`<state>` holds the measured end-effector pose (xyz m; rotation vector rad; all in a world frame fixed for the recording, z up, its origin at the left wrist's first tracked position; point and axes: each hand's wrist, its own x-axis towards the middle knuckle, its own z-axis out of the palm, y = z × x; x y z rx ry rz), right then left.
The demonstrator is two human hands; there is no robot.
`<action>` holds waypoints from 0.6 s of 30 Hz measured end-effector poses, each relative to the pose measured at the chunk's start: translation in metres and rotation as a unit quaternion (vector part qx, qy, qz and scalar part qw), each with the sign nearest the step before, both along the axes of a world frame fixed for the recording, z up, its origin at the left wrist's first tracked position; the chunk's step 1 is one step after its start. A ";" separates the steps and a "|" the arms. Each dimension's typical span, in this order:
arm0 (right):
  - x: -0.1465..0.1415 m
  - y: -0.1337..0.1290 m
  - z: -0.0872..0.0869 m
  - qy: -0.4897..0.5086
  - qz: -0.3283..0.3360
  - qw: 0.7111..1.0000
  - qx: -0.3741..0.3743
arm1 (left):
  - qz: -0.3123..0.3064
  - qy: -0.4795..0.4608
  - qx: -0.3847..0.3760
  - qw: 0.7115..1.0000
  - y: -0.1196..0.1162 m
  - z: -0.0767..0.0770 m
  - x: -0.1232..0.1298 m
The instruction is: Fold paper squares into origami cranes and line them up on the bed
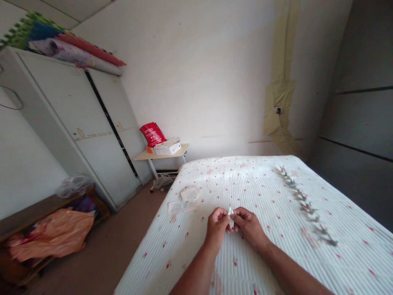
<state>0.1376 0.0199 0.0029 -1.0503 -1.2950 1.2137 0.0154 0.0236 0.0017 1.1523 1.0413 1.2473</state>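
Orange plastic (52, 237) is seen spread over a low wooden stand (23, 213) at far left; a clear plastic bag (73, 185) is set just behind it. Next, a pale grey cabinet (61, 94), topped with rolled and stacked mats (82, 51) in green, blue, red and lilac. Beside it, against the wall, a small bench (143, 155) is loaded with a red packet (152, 134) and a white box (168, 148).

Then the bed (258, 192), covered in ribbed white cloth dotted with red. Printed paper pieces (190, 194) are laid near its left edge. Around mid-bed, a small white folded piece (231, 221) is held between both hands, just above the cover: it is pinched from the left by the left hand (217, 225), from the right by the right hand (250, 225). Each grip is narrow, fingertips closed on the piece; its exact shape is partly hidden by fingers.

Farther right, a wall socket (278, 110) is framed by yellowish tape. Small grey-white figures (305, 205) are ranged in a slanting row on the bed, details blurred.
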 end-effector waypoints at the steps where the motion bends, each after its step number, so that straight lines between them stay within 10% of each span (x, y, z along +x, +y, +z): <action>1: 0.000 -0.001 0.001 -0.004 -0.002 1.000 -0.002 | 0.008 0.002 0.002 1.000 0.000 0.000 0.001; 18: -0.002 -0.001 -0.003 -0.013 -0.013 1.000 0.016 | 0.040 0.028 0.005 0.999 -0.002 -0.002 0.007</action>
